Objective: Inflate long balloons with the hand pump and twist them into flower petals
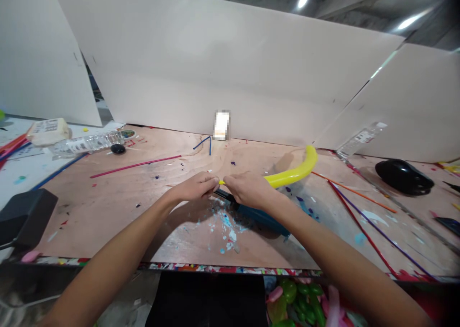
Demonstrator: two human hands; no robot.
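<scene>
A long yellow modelling balloon, blown up, curves up and away to the right. My right hand is closed around its near end. At the thin, limp yellow tail between the two hands, my left hand pinches with its fingertips. Beneath my right hand a blue hand pump with a dark nozzle lies on the wooden table, partly hidden by the hand and forearm. Its nozzle points toward my left fingers; I cannot tell whether it touches them.
Uninflated balloons lie around: a pink one, an orange one and a purple one. Clear bottles rest left and right. A black rounded object sits at right, a dark box at left. White boards wall the back.
</scene>
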